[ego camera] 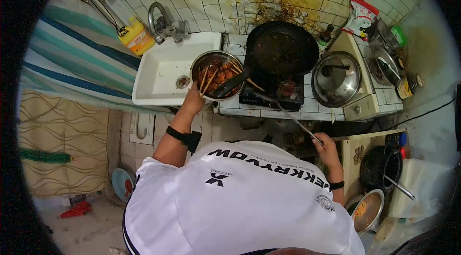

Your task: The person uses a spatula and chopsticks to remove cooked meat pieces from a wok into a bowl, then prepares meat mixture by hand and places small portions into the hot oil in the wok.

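Note:
My left hand (pixel 194 98) grips the near left rim of a steel bowl (pixel 193 71), with a pair of chopsticks (pixel 209 81) beside its fingers. Reddish chopped food (pixel 221 71) fills part of the bowl, and another pair of wooden chopsticks (pixel 252 81) leans over its right rim. My right hand (pixel 326 147) is closed around the handle of a long metal cooking utensil (pixel 297 121). The utensil's far end is blurred at the front of the cooktop (pixel 291 102). On the cooktop sits a black wok (pixel 282 49), tilted, its handle (pixel 232 84) reaching over the bowl.
A white sink (pixel 162 75) with a faucet (pixel 160 17) adjoins the counter at left. Beside the cooktop rests a metal pot lid (pixel 336 82). A sauce bottle (pixel 325 37) stands behind it. Low at right are a bowl with food scraps (pixel 369 210) and a dark pot (pixel 374 168).

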Demonstrator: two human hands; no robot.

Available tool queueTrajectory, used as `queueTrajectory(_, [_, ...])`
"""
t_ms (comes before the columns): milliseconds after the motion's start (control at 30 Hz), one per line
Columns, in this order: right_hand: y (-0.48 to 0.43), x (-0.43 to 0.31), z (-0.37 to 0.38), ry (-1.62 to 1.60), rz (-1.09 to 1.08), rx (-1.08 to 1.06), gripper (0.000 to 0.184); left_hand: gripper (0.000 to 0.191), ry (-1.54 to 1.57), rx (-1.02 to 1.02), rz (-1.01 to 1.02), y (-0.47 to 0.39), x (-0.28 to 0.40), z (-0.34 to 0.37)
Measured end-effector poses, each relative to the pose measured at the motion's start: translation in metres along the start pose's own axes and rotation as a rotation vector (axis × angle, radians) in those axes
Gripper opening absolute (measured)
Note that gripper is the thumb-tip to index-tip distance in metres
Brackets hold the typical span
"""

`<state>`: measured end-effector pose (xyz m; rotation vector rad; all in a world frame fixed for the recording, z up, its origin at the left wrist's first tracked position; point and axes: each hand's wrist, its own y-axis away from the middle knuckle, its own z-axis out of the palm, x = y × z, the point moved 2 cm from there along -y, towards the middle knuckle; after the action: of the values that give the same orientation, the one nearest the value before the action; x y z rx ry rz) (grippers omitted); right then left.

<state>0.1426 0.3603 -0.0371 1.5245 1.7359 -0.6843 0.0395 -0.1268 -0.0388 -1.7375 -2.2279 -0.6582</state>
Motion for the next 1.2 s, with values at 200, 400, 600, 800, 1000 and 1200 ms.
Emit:
queueTrajectory(200, [-0.047,-0.005,0.069,0.241,-0.111,-0.004,0.018,0.094,0.349,-0.115,-0.101,-0.005,0.004,0.015])
queueTrajectory(400, [-0.116,-0.063,0.137,0.244,-0.226,-0.043,0.025,0.1,0.729,-0.118,0.159,-0.055,-0.118,0.109])
queueTrajectory(600, [-0.154,-0.069,0.158,0.296,-0.347,0.048,0.025,0.104,1.048,-0.328,-0.109,0.007,-0.004,0.036])
queueTrajectory(800, [-0.168,-0.073,0.153,0.48,-0.147,0.022,0.037,0.098,1.291,-0.543,-0.196,0.016,0.005,0.033])
queueTrajectory(1000, [-0.173,-0.043,0.162,0.435,-0.188,0.014,0.041,0.091,1.316,-0.626,-0.088,0.013,0.01,0.045])
queueTrajectory(1200, [-0.173,-0.032,0.172,0.467,-0.069,0.037,0.041,0.084,1.554,-0.602,-0.12,0.009,0.003,0.062])
